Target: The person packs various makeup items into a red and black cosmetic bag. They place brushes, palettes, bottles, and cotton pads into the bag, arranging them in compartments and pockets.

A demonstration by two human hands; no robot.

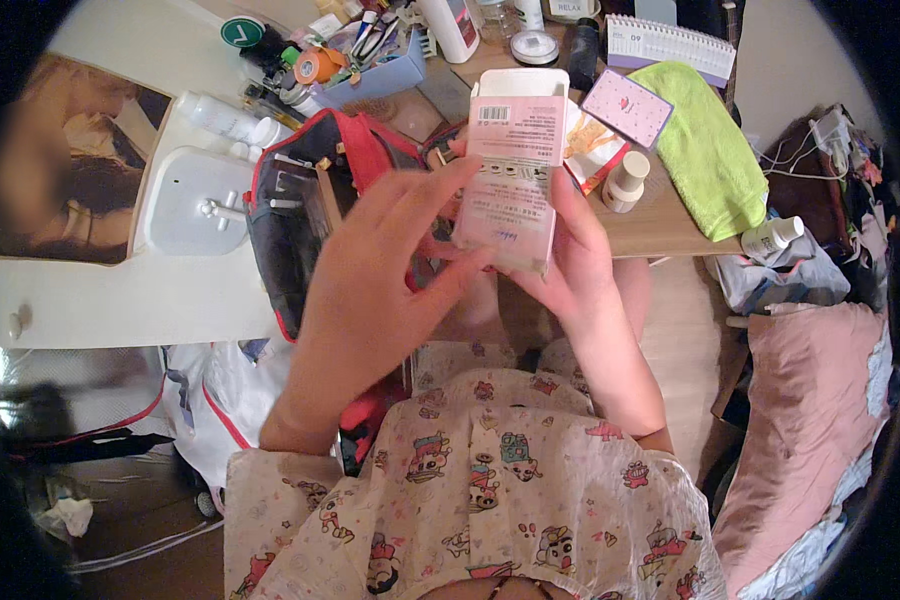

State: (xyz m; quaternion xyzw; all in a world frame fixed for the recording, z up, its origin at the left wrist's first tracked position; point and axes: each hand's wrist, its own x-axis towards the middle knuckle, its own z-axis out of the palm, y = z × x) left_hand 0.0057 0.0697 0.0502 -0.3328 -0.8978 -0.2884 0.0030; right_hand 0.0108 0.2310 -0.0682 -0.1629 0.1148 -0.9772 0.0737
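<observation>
A pink and white cardboard box (511, 176) with printing and a barcode is held up over the table's edge, its top flap raised. My right hand (581, 259) grips it from the right and from behind, thumb along the right side. My left hand (394, 255) is at the box's left side, thumb and fingers spread, fingertips over its front; whether they press on it I cannot tell. Behind the hands an unzipped red and black bag (289, 247) lies on the table, holding small items. A pink card or flat box (628, 109) and a white bottle (625, 182) are to the right.
A lime green towel (709, 150) and desk calendar (667, 51) are at the right. A blue organizer (379, 79) filled with small items stands at the back, near several bottles. A white tray (195, 201) is at the left. A white bottle (771, 237) lies past the towel.
</observation>
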